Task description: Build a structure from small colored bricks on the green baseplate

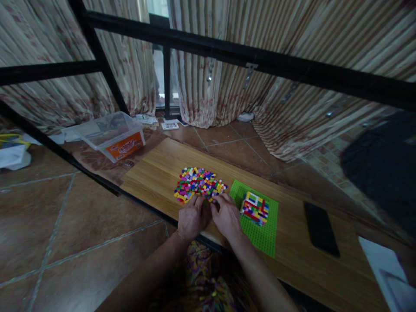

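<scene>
A loose pile of small toy bricks [199,182] in many colours lies on the wooden board. At its near edge my left hand [191,218] is bent down with fingers curled together; their tips are largely hidden. My right hand [227,215] is close beside it, thumb and fingers drawn in at the pile's near right edge. Whatever either hand pinches is too small or covered to make out. Just right of my right hand is a green baseplate [260,242], bearing a multicoloured block of joined bricks [255,209] with some white and yellow pieces on top.
The wooden tabletop [156,169] also carries a black phone-like slab [321,229] on the right. A clear plastic bin [112,134] with an orange label stands on the tiled floor beyond its left end. A black metal bar [227,50] crosses before striped curtains [208,91].
</scene>
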Available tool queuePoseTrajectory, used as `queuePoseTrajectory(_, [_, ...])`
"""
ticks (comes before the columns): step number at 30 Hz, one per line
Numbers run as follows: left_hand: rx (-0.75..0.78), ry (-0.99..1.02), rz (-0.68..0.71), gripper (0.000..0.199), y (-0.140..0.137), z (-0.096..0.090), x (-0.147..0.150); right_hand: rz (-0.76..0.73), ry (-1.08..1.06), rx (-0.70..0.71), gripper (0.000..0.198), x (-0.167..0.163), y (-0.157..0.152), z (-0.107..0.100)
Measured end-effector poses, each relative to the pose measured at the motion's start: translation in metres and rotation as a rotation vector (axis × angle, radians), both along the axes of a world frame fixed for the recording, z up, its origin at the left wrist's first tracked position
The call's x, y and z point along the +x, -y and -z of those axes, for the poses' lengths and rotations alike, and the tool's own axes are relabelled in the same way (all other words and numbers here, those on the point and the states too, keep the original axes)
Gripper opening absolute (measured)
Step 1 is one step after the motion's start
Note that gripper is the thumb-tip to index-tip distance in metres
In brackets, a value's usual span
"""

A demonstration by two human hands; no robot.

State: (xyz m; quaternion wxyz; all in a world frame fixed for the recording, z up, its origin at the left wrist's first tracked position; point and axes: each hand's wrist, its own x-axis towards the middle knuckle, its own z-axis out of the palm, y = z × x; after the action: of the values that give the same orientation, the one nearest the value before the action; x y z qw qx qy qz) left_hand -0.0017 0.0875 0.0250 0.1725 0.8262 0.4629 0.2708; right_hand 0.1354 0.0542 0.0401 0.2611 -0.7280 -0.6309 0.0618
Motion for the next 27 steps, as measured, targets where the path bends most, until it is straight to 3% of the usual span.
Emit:
queuePoseTrajectory(8, [-0.013, 0.063, -0.014, 0.033, 0.000, 0.002, -0.002, 0.025, -0.021, 0.036, 0.019, -0.008, -0.005, 0.004])
queuePoseTrajectory(19, [-0.123, 0.280, 0.200, 0.021, -0.002, -0.003, -0.013, 0.025, -0.451, 0.065, 0.021, -0.019, 0.022, -0.003])
queuePoseTrajectory(27, [-0.152, 0.343, 0.230, 0.017, -0.003, -0.004, -0.014, 0.082, -0.638, 0.069, 0.023, -0.023, 0.022, -0.001])
